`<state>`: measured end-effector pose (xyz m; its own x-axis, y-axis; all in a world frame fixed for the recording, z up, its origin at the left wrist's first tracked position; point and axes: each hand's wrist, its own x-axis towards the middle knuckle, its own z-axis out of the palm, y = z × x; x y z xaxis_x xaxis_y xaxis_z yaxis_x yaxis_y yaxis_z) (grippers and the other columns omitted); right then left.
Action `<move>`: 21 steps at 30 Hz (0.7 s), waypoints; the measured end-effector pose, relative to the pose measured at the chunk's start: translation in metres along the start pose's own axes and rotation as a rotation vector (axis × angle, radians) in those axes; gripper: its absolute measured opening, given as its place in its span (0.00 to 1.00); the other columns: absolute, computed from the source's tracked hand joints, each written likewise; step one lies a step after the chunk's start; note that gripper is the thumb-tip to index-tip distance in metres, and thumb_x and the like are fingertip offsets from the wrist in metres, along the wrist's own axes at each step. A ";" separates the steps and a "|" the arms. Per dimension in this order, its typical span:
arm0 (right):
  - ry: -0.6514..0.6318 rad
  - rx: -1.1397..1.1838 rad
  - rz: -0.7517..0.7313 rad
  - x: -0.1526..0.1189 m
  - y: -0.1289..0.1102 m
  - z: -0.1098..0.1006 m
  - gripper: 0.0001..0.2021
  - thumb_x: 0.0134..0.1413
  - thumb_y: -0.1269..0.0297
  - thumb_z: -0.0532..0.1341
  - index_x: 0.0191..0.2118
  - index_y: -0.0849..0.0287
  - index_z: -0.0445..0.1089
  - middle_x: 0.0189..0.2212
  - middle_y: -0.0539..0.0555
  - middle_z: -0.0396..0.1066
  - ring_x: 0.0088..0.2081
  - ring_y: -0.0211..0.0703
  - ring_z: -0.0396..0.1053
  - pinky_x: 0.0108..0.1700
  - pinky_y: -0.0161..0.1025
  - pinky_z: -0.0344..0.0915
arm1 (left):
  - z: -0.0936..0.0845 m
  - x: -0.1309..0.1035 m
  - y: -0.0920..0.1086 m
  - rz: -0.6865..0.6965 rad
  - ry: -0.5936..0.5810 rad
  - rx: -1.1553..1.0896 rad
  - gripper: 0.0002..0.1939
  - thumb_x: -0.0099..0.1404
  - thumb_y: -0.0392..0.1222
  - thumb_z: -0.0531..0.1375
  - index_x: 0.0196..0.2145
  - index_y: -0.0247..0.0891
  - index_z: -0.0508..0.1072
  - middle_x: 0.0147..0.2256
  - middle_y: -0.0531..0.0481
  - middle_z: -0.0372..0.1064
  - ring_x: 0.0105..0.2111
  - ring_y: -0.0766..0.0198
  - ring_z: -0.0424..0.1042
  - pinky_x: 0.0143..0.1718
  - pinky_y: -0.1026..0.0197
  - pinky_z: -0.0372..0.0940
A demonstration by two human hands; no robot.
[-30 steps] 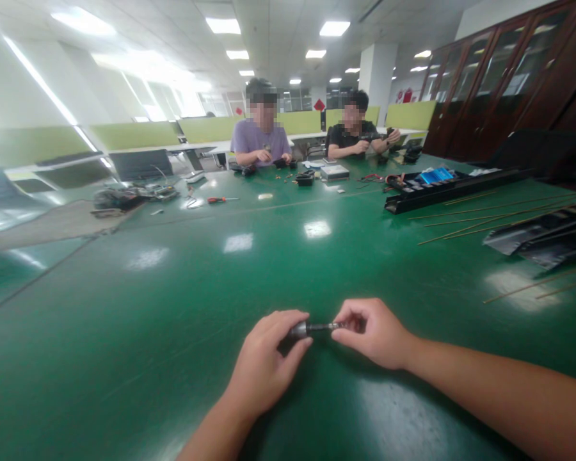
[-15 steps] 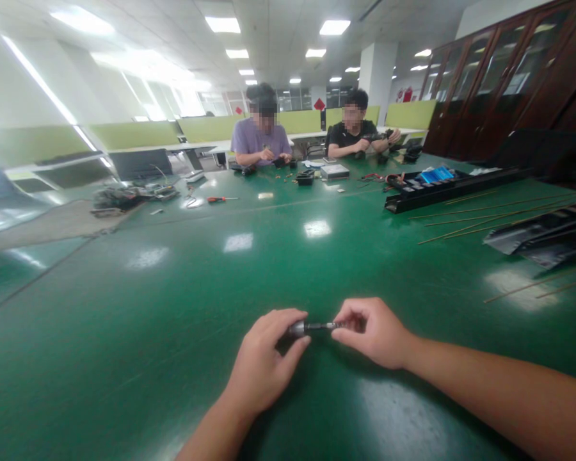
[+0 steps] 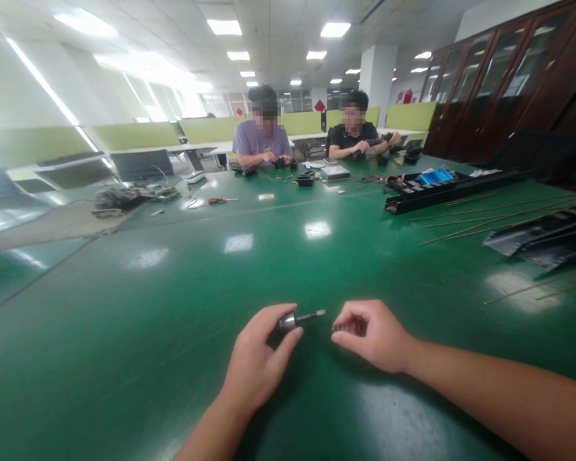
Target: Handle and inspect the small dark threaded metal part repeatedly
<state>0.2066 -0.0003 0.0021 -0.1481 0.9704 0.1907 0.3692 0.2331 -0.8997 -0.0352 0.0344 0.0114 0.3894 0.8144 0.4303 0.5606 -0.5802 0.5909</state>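
My left hand point(image 3: 264, 349) is closed around a dark metal cylinder with a thin shaft point(image 3: 311, 316) that points right and slightly up. The shaft's tip is free, a short gap from my right hand point(image 3: 372, 334). Between the thumb and fingers of my right hand is a small ridged metal piece, like a coil or threaded part point(image 3: 340, 327); most of it is hidden by the fingers. Both hands are just above the near part of the green table point(image 3: 173, 307).
Across the table two people point(image 3: 264, 137) point(image 3: 356, 134) handle dark parts. An orange-handled screwdriver point(image 3: 218, 200) lies at the far left-centre, near a heap of parts point(image 3: 125, 195). Black metal channels point(image 3: 398, 203) and thin rods point(image 3: 465, 228) lie at the right.
The shaft has come out of the ridged piece in my right hand. My left hand has moved slightly left with the cylinder, now tilted upward; my right hand has barely moved.
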 end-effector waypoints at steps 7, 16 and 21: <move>-0.038 0.039 0.003 -0.001 0.003 0.005 0.06 0.49 0.64 0.68 0.30 0.62 0.74 0.22 0.51 0.72 0.23 0.37 0.67 0.27 0.33 0.62 | -0.002 0.011 -0.014 -0.533 0.373 -0.438 0.24 0.64 0.56 0.62 0.51 0.39 0.76 0.37 0.48 0.76 0.34 0.63 0.71 0.38 0.62 0.66; -0.080 0.063 -0.049 -0.005 0.002 0.008 0.07 0.48 0.64 0.69 0.30 0.62 0.75 0.22 0.51 0.73 0.23 0.37 0.67 0.27 0.32 0.62 | -0.045 0.022 -0.024 -0.833 0.605 -0.801 0.07 0.66 0.37 0.57 0.38 0.36 0.74 0.37 0.48 0.74 0.36 0.67 0.74 0.38 0.64 0.70; -0.105 0.066 -0.079 -0.006 0.003 0.007 0.08 0.47 0.63 0.70 0.30 0.62 0.75 0.22 0.50 0.72 0.24 0.36 0.67 0.28 0.32 0.62 | -0.108 -0.013 -0.045 -0.922 0.661 -0.591 0.09 0.69 0.40 0.57 0.33 0.39 0.76 0.36 0.51 0.77 0.37 0.65 0.74 0.32 0.66 0.68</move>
<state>0.2018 -0.0060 -0.0046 -0.2711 0.9365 0.2226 0.2919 0.3004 -0.9081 -0.1443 0.0483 0.0530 -0.4998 0.8542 -0.1434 -0.0472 0.1384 0.9892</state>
